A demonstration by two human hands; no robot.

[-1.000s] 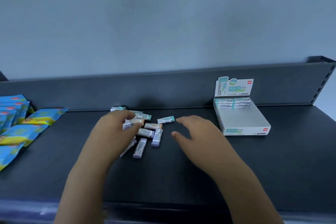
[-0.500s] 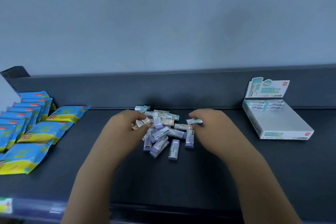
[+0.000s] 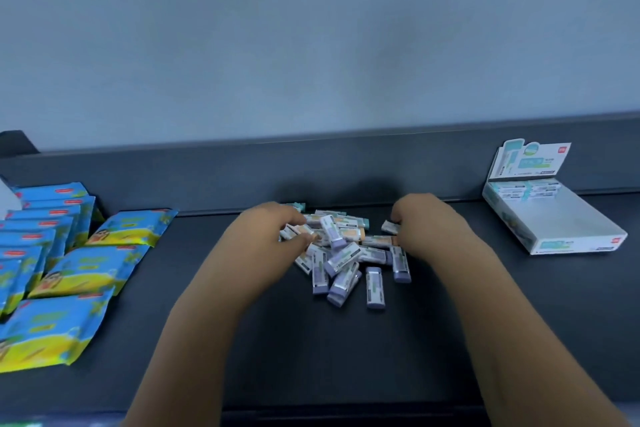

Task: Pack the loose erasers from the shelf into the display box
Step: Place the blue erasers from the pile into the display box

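Right hand (image 3: 427, 230) was flat and spread a second ago, clear of the pile. It is now curled at the pile's right edge. Left hand (image 3: 270, 236) was already on the pile and stays there. View has swung left, so the display box (image 3: 581, 246) sits further right in frame.

Loose erasers (image 3: 346, 253): jumbled heap mid-shelf, near the back lip of the dark shelf (image 3: 346, 357). Some lie crosswise on others, a few lie single at the front. Sleeves are white; ends are purple, orange or teal.

Left hand: fingers curled over the heap's left side, thumb and fingertips pinching loose erasers. Count unclear because of blur.

Right hand: fingers curled round one eraser (image 3: 389, 226), its white end poking out to the left.

Display box: same shelf, well apart from the heap to the right, back end at the lip, header card upright. Packed row (image 3: 526, 189) of erasers lies along its back end. In front of that, white floor.

Blue-and-yellow packets (image 3: 86, 270): overlapped in rows at far left, apart from the heap. Grey wall (image 3: 311, 45) behind.
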